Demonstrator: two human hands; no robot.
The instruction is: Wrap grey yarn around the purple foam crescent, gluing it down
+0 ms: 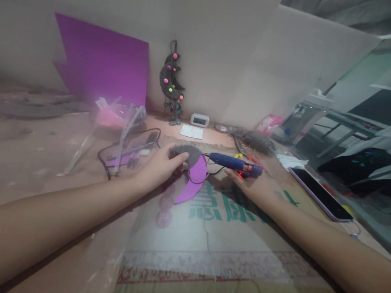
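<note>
A purple crescent moon cutout [196, 183], its upper part wrapped in grey yarn [192, 153], is pinched at the wrapped end by my left hand [166, 162]. A loose loop of the yarn hangs across its purple lower half. My right hand [247, 180] is closed around a blue hot glue gun [228, 161], which has a red light glowing near the grip. The gun's nozzle points left, at the edge of the crescent beside the wrapped part. Whether nozzle and crescent touch, I cannot tell.
Against the wall hang a decorated grey crescent [170, 80] and a purple sheet [110, 61]. Behind my hands stand a small white digital clock [199, 120] and grey yarn [257, 142]. A phone [321, 194] lies right, near a clear bottle [300, 119]. Glue sticks [128, 131] lie left. Printed cardboard [208, 239] covers the table.
</note>
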